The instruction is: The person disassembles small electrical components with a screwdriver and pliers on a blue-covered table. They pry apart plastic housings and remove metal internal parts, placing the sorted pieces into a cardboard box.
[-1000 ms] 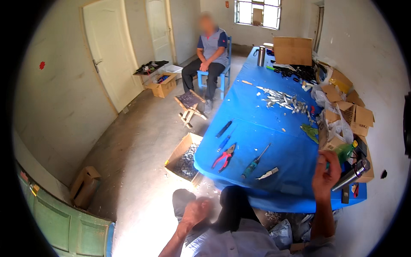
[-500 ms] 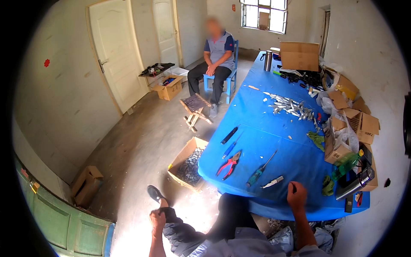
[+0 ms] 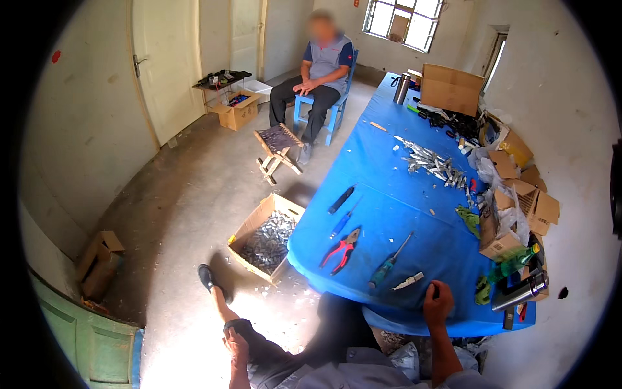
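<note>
Surface: one long table under a blue cloth (image 3: 395, 194), running from lower centre to upper right. Room: bare concrete floor (image 3: 188, 207), pale walls, two doors upper left, one window at top.

On the cloth, lower centre: one red-handled pliers (image 3: 340, 249), three screwdrivers, one small metal piece (image 3: 408, 281). One heap of metal parts upper right.

Floor: one open carton of metal parts (image 3: 265, 238), one folding stool, one seated person.

Right hand (image 3: 438, 303): curled on the near table edge, just beside the metal piece; grasp cannot be told. Left hand (image 3: 237, 345): resting on the knee, holding nothing.
</note>
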A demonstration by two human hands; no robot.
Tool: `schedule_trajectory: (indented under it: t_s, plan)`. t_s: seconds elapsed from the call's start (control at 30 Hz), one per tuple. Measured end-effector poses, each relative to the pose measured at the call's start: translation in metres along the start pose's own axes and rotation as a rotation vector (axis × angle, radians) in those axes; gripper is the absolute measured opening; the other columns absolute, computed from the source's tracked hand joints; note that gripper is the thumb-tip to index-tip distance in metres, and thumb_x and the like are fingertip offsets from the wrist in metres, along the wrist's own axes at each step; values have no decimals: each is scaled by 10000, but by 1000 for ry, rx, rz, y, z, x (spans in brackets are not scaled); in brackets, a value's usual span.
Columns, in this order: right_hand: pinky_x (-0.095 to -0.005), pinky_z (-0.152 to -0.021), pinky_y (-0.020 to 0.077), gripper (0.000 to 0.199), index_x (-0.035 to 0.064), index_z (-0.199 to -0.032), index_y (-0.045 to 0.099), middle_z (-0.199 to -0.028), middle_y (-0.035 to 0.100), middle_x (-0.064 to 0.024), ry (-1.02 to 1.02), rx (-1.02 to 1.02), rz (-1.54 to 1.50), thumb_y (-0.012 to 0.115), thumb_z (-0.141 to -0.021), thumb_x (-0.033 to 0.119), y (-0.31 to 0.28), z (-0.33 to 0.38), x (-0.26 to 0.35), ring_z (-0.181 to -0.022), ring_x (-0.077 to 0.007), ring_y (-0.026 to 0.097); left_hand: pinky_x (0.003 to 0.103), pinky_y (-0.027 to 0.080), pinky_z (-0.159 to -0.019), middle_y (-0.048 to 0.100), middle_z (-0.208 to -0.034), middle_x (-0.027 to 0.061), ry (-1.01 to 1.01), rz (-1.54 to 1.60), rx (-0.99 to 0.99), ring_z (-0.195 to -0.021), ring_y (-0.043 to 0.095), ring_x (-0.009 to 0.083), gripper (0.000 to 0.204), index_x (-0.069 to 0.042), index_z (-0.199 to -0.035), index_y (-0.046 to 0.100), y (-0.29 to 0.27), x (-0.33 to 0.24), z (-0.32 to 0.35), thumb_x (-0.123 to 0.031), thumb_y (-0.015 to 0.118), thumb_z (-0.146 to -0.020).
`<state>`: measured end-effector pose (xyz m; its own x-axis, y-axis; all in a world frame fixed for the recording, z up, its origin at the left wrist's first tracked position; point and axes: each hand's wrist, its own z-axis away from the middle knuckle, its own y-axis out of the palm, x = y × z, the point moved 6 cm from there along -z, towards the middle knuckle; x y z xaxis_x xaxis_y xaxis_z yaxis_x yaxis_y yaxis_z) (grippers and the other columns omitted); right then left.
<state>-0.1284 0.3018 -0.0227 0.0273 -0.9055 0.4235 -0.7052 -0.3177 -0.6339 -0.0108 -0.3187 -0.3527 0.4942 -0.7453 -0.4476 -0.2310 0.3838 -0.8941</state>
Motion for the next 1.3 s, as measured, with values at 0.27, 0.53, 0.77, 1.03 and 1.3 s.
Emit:
schedule_trajectory:
  t_s: [0.27,0.53,0.77,1.03,1.3]
  plan:
    - [-379,-688,536,89,30,-1015,721,-893,703,-133,70,48,-13,682,-972,98,2,-1,5,-755,-280,686,554,386,-1116,584,-1364,260,-56,44,39,-1283,545,442,422,41,-1355,546,-22,-15,-2,-98,576,-957]
    - [-369,-692,541,103,30,-1038,718,-911,704,-128,56,49,15,675,-988,110,7,5,-11,-760,-263,690,535,422,-1106,593,-1363,250,-70,76,15,-1279,565,426,423,9,-1368,566,-27,-16,7,-160,553,-981]
    - [-375,-691,540,99,32,-1039,719,-914,704,-132,60,36,3,672,-987,102,8,7,-10,-771,-277,693,525,435,-1092,598,-1353,240,-61,-14,65,-1260,577,420,425,-1,-1362,566,-19,-14,0,-154,574,-966]
    - [-427,-713,521,84,53,-1016,705,-893,670,-124,68,36,-3,691,-937,81,3,3,-1,-808,-332,659,546,476,-1047,584,-1362,221,-114,-88,107,-1248,563,447,421,-52,-1374,551,-20,-22,0,-159,590,-968]
    - [-444,-690,522,75,62,-1003,705,-883,665,-116,67,10,-3,699,-930,78,1,3,-3,-798,-335,659,591,470,-1047,561,-1410,186,-174,-182,187,-1272,561,437,425,-86,-1402,543,-20,-30,1,-180,562,-988]
